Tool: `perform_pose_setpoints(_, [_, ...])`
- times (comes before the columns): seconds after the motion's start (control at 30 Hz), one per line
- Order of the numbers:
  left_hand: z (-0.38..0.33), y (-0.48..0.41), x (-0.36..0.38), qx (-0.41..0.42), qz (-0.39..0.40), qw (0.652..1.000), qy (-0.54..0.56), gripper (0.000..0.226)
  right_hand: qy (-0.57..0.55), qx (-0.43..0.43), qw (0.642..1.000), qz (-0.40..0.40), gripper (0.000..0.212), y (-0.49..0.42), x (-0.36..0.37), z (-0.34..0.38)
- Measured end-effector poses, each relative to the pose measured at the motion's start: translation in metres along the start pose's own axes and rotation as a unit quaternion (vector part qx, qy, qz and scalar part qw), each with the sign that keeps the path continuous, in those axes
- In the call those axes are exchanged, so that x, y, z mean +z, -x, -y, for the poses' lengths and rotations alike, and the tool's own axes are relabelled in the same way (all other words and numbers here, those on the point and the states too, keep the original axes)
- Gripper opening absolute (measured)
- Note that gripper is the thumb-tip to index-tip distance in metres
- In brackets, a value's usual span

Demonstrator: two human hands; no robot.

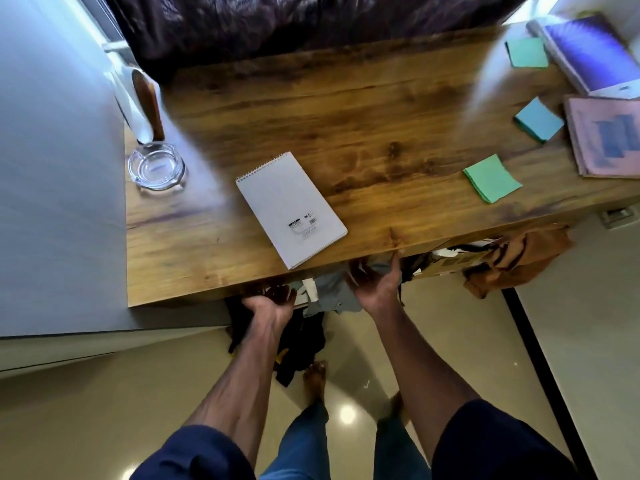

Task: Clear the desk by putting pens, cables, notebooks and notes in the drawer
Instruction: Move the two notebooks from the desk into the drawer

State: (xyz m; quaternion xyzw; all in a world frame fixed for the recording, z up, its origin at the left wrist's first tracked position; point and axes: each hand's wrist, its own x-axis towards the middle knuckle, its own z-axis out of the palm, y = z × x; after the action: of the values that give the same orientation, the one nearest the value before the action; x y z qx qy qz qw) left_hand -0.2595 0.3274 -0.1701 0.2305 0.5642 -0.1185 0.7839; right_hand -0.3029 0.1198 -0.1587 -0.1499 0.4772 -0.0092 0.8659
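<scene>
You are standing at the near edge of the wooden desk [346,109], with both arms reaching under it. Your left hand [272,303] is curling its fingers under the desk edge, gripping what may be the drawer front, though the view there is too dark to be sure. Your right hand [375,280] is spreading open, palm up, and is holding nothing; its fingers are touching the grey cloth [332,292] that is hanging out below the desk. On the desk, the white spiral notepad [291,209] is lying near the front edge, just beyond your hands. A glass ashtray [156,167] is sitting to the far left. To the right, three sticky note pads are lying apart: green [491,179], blue [538,120] and a far green one [527,53]. A pink notebook [606,136] and a purple notebook [592,53] are resting at the far right.
</scene>
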Motion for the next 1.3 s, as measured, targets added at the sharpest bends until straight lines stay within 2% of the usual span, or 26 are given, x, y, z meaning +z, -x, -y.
perform_pose_setpoints(0.07, [0.005,-0.01,-0.003,-0.008,0.012,1.0,0.005,0.073,-0.009,-0.003,0.999,0.031,0.091,-0.007,-0.005,0.0])
perform_pose_setpoints(0.17, [0.01,-0.018,0.001,-0.005,0.039,0.998,0.043,0.072,-0.015,-0.006,0.998,0.057,0.09,-0.013,-0.011,0.001])
perform_pose_setpoints(0.33, [0.01,-0.022,-0.007,-0.005,0.065,0.997,0.043,0.074,-0.036,0.0,0.998,0.051,0.1,-0.018,-0.02,0.004])
perform_pose_setpoints(0.67, [0.033,0.004,-0.047,-0.002,0.045,0.997,0.058,0.074,-0.045,-0.006,0.999,0.014,0.096,0.014,-0.062,-0.005])
perform_pose_setpoints(0.73, [0.038,0.017,-0.05,-0.007,0.039,0.999,0.012,0.069,-0.03,-0.009,0.999,-0.008,0.093,0.025,-0.065,-0.006])
perform_pose_setpoints(0.8, [0.052,0.038,-0.056,0.009,0.011,0.991,-0.133,0.053,0.01,0.004,0.999,-0.034,0.088,0.039,-0.065,-0.007])
perform_pose_setpoints(0.83, [0.06,0.052,-0.06,0.029,0.003,0.968,-0.25,0.044,0.051,0.012,0.998,-0.043,0.078,0.05,-0.064,-0.011])
perform_pose_setpoints(0.87, [0.068,0.068,-0.064,0.071,0.011,0.924,-0.376,0.035,0.124,0.007,0.991,-0.05,0.063,0.064,-0.062,-0.016])
perform_pose_setpoints(0.9, [0.075,0.084,-0.069,0.143,0.041,0.852,-0.501,0.028,0.22,-0.019,0.974,-0.06,0.046,0.079,-0.057,-0.022])
perform_pose_setpoints(0.97, [0.083,0.106,-0.075,0.329,0.133,0.655,-0.668,0.02,0.392,-0.15,0.906,-0.058,0.023,0.103,-0.045,-0.031])
perform_pose_setpoints(1.0, [0.081,0.115,-0.073,0.405,0.162,0.562,-0.703,0.021,0.465,-0.241,0.851,-0.043,0.019,0.111,-0.039,-0.033])
perform_pose_setpoints(1.03, [0.077,0.12,-0.068,0.463,0.177,0.492,-0.716,0.026,0.534,-0.332,0.777,-0.027,0.017,0.117,-0.033,-0.032])
perform_pose_setpoints(1.1, [0.067,0.114,-0.055,0.539,0.187,0.38,-0.728,0.037,0.659,-0.456,0.598,0.01,0.016,0.107,-0.026,-0.027])
perform_pose_setpoints(1.13, [0.062,0.112,-0.047,0.55,0.18,0.324,-0.749,0.043,0.711,-0.47,0.522,0.024,0.023,0.099,-0.024,-0.022])
perform_pose_setpoints(1.2, [0.055,0.105,-0.036,0.516,0.164,0.235,-0.808,0.049,0.799,-0.427,0.423,0.027,0.039,0.083,-0.025,-0.015])
perform_pose_setpoints(1.27, [0.051,0.102,-0.029,0.475,0.162,0.192,-0.843,0.041,0.847,-0.388,0.362,0.036,0.045,0.076,-0.026,-0.01])
perform_pose_setpoints(1.3, [0.049,0.103,-0.027,0.468,0.167,0.187,-0.848,0.036,0.853,-0.383,0.353,0.044,0.045,0.075,-0.028,-0.007])
